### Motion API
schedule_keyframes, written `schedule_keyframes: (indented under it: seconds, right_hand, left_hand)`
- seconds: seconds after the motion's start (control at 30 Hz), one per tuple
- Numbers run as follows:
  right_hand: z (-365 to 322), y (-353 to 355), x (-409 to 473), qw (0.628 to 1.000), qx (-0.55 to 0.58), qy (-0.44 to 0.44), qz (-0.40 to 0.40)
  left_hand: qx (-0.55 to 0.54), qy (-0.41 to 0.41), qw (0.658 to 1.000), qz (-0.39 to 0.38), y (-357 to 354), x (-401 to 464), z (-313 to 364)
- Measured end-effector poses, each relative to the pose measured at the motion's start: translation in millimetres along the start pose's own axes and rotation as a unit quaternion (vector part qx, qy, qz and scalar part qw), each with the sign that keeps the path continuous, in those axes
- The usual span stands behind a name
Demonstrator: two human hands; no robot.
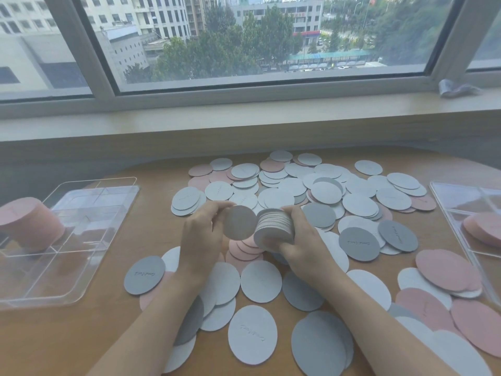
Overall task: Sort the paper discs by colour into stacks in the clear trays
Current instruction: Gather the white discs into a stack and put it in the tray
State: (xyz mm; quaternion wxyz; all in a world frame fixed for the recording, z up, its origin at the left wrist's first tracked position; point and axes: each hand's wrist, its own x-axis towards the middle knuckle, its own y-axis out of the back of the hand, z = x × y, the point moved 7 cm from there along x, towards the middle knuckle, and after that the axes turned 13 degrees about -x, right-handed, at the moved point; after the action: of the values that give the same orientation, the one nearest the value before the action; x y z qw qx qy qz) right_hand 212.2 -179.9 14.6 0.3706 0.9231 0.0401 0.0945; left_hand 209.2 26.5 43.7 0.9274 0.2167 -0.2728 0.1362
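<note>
The right hand (pixel 303 240) grips a white stack (pixel 273 229) above the table (pixel 89 335); the left hand (pixel 202 237) pinches a single disc (pixel 240 222) just beside that stack. Loose discs (pixel 287 191) lie beyond it, a pink stack (pixel 27 222) in the tray (pixel 89 213) far left.

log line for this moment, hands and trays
left hand: holds grey disc | right hand: grips white stack | left tray: pink stack | table: loose discs unsorted
</note>
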Motion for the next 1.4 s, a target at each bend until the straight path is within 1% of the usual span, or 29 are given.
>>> schedule_keyframes:
  seconds: [0.07,0.17,0.3,0.4,0.5,0.57,0.67,0.73,0.8,0.87,0.9,0.97,1.03,1.1,1.2,1.27,1.33,1.4]
  right_hand:
    - [-1.8,-0.8,-0.6,1.000,0.009,0.013,-0.006]
    - [-3.4,-3.8,-0.5,1.000,0.014,0.022,-0.007]
    - [1.3,-1.3,0.8,0.999,0.029,-0.005,0.012]
    - [4.3,0.8,1.6,0.998,0.051,-0.026,0.008]
    - [3.0,-0.7,1.7,0.999,0.037,-0.021,0.003]
    - [1.1,-0.8,1.9,1.000,0.029,-0.012,0.002]
    - [-3.0,-1.2,1.1,1.000,-0.004,0.009,-0.001]
    - [-7.6,-2.9,-0.4,0.999,-0.037,0.031,-0.002]
    - [-9.0,-3.7,-1.0,0.997,-0.066,0.048,0.005]
    - [-6.5,-2.5,0.0,0.996,-0.077,0.043,0.012]
    - [-4.7,-1.1,0.3,0.997,-0.071,0.034,0.018]
    - [-2.9,2.7,-0.7,0.998,-0.047,0.018,0.041]
    - [-0.3,7.0,-2.7,0.998,-0.019,-0.001,0.066]
    - [2.8,11.5,-4.7,0.996,0.008,-0.021,0.088]
    - [4.2,13.8,-4.2,0.994,0.023,-0.037,0.096]
    - [4.2,12.5,-3.2,0.995,0.022,-0.041,0.087]
    - [3.8,12.4,-3.2,0.995,0.024,-0.041,0.082]
    - [3.2,12.6,-3.6,0.996,0.026,-0.039,0.079]
  left_hand:
    - [0.003,0.022,0.999,0.027,5.5,1.2,-3.7]
    - [-0.006,0.031,0.998,0.056,11.1,0.7,-3.5]
    - [-0.024,0.018,0.997,0.070,12.1,-2.4,4.3]
    - [-0.039,0.007,0.999,0.022,1.7,-4.2,8.8]
    - [-0.023,-0.026,0.999,-0.032,-9.5,-7.2,11.6]
    - [-0.018,-0.032,0.998,-0.047,-12.0,-8.5,12.3]
    - [-0.030,-0.041,0.996,-0.068,-16.6,-10.6,19.2]
    - [-0.038,-0.062,0.992,-0.105,-23.6,-12.0,25.2]
    - [-0.055,-0.064,0.986,-0.142,-30.3,-13.9,28.0]
    - [-0.060,-0.063,0.985,-0.146,-31.0,-14.0,28.5]
    - [-0.048,-0.068,0.987,-0.135,-28.6,-13.1,28.0]
    - [0.019,-0.082,0.990,-0.116,-24.4,-10.2,22.2]
    - [0.096,-0.086,0.984,-0.127,-25.9,-5.3,11.4]
    - [0.143,-0.069,0.975,-0.158,-31.5,3.6,-1.8]
    - [0.197,-0.002,0.948,-0.249,-42.7,22.3,-24.7]
    - [0.208,0.042,0.927,-0.311,-47.6,34.0,-35.2]
    - [0.197,0.049,0.921,-0.332,-49.1,44.4,-40.3]
    - [0.183,0.021,0.922,-0.339,-51.6,52.5,-44.2]
